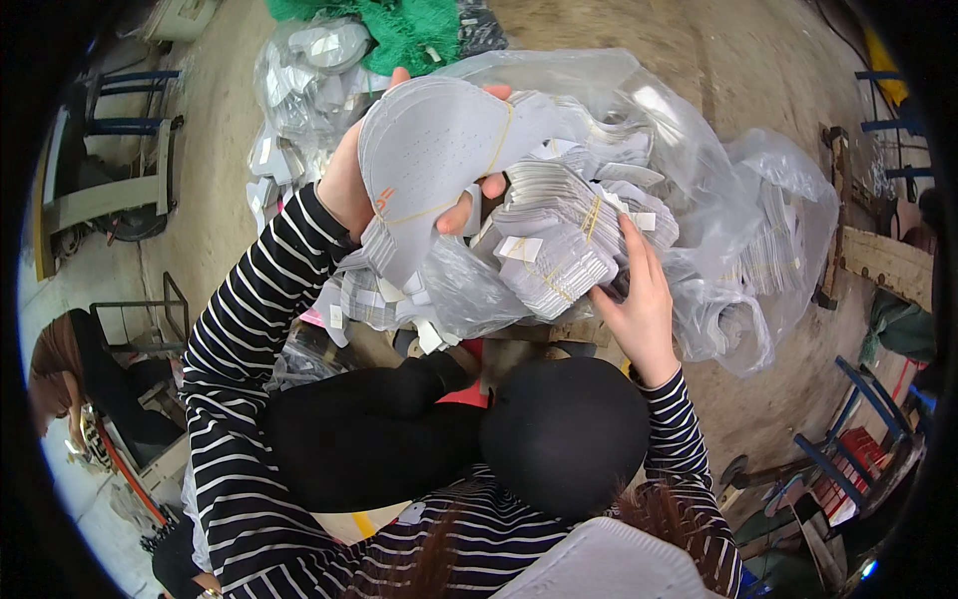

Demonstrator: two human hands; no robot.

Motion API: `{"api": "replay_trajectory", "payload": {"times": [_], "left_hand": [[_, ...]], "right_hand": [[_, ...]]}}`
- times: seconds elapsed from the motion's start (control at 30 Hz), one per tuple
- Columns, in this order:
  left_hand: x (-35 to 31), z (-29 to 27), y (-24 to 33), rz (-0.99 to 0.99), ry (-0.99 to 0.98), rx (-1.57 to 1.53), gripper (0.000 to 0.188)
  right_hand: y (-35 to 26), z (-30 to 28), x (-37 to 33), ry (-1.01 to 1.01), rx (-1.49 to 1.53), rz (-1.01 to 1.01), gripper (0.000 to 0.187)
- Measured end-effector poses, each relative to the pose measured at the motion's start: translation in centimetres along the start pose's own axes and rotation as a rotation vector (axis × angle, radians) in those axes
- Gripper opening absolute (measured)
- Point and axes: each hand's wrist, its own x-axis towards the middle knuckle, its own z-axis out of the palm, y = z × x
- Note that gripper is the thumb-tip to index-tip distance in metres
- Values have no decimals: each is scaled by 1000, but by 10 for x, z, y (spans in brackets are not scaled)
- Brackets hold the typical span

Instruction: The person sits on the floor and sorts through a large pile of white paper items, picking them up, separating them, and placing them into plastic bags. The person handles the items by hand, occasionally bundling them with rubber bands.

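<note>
A stack of light grey insoles (429, 140), tied with yellow rubber bands, is held up by my left hand (346, 185). That hand is closed round it, with fingertips showing past its far and near edges. The top piece has small dots and an orange mark. Just right of it, several more banded insole bundles (554, 230) lie piled with small white labels. My right hand (644, 314) grips the right end of one bundle, its thumb and fingers apart on either side. Part of the pile hides behind the raised stack.
Clear plastic bags (699, 210) spread around and under the bundles; the right one holds more insoles. A green mesh sack (409, 35) sits at the far side. Dark-clad knees (564, 434) are close below. Metal frames (868, 439) and another person (110, 369) stand at the sides.
</note>
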Motion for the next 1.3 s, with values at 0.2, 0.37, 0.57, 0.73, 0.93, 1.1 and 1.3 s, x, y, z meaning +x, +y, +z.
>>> {"api": "replay_trajectory", "payload": {"times": [0.2, 0.37, 0.57, 0.73, 0.93, 1.1, 1.3], "left_hand": [[9, 12, -6, 149, 106, 216, 63], [24, 53, -28, 368, 226, 883, 78], [45, 95, -52, 482, -93, 1414, 90], [28, 62, -32, 226, 12, 1622, 91], [20, 3, -64, -302, 607, 655, 80], [28, 7, -74, -459, 441, 278, 76], [45, 9, -80, -476, 536, 133, 71]], "right_hand": [[7, -9, 4, -40, 217, -36, 85], [-14, -29, 15, -35, 818, -83, 77], [-46, -35, 27, 201, 1274, 308, 61], [24, -58, -6, 186, 1495, 551, 59], [60, -18, -38, 284, 1580, 729, 52], [85, -6, -41, 199, 1409, 721, 52], [77, -20, -41, 60, 1379, 732, 54]]}}
